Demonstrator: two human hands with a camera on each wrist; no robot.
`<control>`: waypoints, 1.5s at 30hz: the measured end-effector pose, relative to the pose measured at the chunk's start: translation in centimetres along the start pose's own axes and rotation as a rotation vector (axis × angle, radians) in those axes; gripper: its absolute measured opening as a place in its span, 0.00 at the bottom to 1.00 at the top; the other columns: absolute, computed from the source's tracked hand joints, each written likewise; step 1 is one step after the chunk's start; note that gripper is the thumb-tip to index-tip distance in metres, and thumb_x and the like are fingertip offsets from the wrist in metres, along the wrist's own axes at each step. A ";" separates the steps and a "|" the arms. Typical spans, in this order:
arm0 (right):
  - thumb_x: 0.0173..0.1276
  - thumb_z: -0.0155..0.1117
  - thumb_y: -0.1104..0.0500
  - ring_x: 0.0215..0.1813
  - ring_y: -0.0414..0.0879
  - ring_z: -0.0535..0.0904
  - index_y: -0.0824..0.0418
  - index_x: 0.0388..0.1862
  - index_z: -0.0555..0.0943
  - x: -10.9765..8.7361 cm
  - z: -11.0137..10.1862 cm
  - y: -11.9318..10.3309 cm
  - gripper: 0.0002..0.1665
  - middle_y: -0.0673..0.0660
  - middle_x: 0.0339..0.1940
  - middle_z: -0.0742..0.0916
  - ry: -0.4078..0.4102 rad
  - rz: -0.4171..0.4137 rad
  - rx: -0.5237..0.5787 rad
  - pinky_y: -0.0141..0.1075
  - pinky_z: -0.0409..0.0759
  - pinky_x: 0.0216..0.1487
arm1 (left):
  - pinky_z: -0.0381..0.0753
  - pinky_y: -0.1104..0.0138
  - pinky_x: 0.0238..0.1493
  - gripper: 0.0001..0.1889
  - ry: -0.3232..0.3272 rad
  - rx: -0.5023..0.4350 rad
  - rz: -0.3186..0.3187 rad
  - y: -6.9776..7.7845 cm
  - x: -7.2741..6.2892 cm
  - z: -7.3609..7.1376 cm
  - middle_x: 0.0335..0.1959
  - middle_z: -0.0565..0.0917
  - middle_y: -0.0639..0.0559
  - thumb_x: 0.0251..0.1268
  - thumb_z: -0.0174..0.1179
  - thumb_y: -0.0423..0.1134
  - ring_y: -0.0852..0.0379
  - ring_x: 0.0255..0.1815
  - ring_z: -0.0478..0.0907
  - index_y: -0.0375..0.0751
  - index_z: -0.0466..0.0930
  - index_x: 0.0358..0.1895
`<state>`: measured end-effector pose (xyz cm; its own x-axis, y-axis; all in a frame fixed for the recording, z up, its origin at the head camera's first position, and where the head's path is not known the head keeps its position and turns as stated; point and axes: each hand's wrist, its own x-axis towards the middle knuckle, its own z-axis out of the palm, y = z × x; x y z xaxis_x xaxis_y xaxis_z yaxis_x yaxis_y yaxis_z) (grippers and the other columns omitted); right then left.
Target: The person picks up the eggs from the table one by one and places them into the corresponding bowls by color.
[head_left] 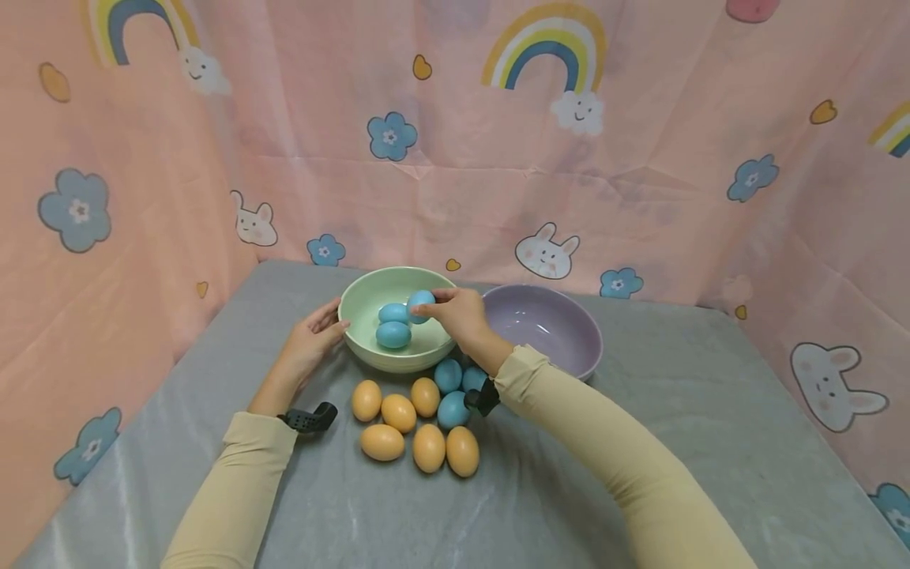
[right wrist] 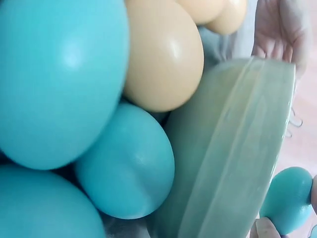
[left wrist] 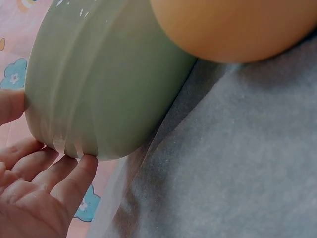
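In the head view my right hand (head_left: 464, 318) pinches a blue egg (head_left: 421, 303) between thumb and fingers, above the inside of the light green bowl (head_left: 398, 362). Two more blue eggs, one in front (head_left: 393, 334) and one behind, lie on the bowl's bottom. The right wrist view shows the held egg (right wrist: 289, 199) just past the bowl's rim. My left hand (head_left: 313, 344) holds the bowl's left side, thumb at the rim. Its fingertips press the ribbed outer wall in the left wrist view.
Several orange eggs (head_left: 399, 413) and three blue eggs (head_left: 449, 375) lie on the grey cloth (head_left: 341, 506) in front of the green bowl. A purple bowl (head_left: 543, 324) stands to its right, partly behind my right arm. A pink patterned curtain (head_left: 462, 197) encloses the table's back and sides.
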<state>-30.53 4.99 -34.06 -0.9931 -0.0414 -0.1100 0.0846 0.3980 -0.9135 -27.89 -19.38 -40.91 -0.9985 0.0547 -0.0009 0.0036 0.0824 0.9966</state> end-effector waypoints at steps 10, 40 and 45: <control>0.57 0.79 0.55 0.66 0.53 0.78 0.65 0.58 0.83 1.9 1.3 0.2 0.31 0.60 0.60 0.85 0.043 -0.029 -0.032 0.44 0.77 0.71 | 0.68 0.62 0.75 0.34 0.005 0.008 -0.004 -0.2 0.2 -0.1 0.81 0.53 0.45 0.76 0.53 0.37 0.49 0.81 0.53 0.42 0.50 0.80; 0.55 0.80 0.55 0.66 0.54 0.78 0.67 0.57 0.83 3.1 2.7 0.6 0.32 0.62 0.60 0.85 0.023 0.008 -0.242 0.42 0.79 0.69 | 0.66 0.57 0.77 0.34 -0.002 0.014 0.004 -0.2 0.0 -0.1 0.81 0.53 0.45 0.76 0.53 0.37 0.49 0.82 0.51 0.42 0.50 0.80; 0.55 0.80 0.55 0.64 0.54 0.79 0.67 0.56 0.83 3.3 2.8 0.9 0.32 0.61 0.58 0.86 -0.018 0.009 -0.273 0.42 0.80 0.68 | 0.65 0.57 0.77 0.34 -0.001 0.010 0.005 -0.2 0.1 -0.1 0.81 0.53 0.44 0.77 0.52 0.37 0.49 0.82 0.52 0.41 0.50 0.80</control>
<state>-33.51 2.63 -36.30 -0.9906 -0.0517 -0.1264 0.0657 0.6307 -0.7733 -27.96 -19.48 -41.14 -0.9984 0.0560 0.0039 0.0091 0.0923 0.9957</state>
